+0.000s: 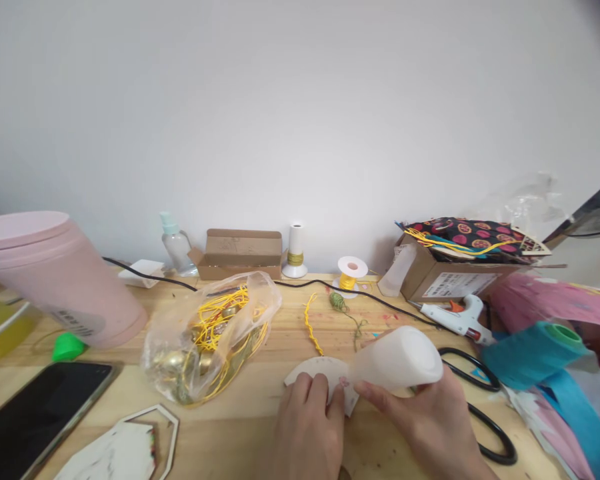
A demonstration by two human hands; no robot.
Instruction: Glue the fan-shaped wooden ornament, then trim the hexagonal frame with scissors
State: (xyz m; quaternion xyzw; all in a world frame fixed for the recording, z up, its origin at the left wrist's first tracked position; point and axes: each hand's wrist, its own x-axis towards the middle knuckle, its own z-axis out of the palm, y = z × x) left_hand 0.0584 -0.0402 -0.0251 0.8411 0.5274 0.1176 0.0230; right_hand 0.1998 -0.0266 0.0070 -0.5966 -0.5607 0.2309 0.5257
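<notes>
My right hand (427, 417) is wrapped round a white plastic squeeze bottle (397, 360). The bottle is tipped over, its lower end raised to the right and its other end down at a white flat piece (325, 365) with a curved edge. On that piece press the bent fingers of my left hand (313, 423), holding it against the wooden table (230, 440). The bottle's tip and part of the piece are hidden. A yellow braided cord (312, 327) lies just behind the piece. Black-handled scissors (495, 437) rest right of my right hand.
At left are a phone (45, 413), a pink tumbler (65, 287) and a plastic bag (160, 340) of bells and yellow cord. A glue gun (460, 319), a teal thread cone (530, 357) and a packed cardboard box (425, 273) stand right. A black cable (380, 299) crosses behind.
</notes>
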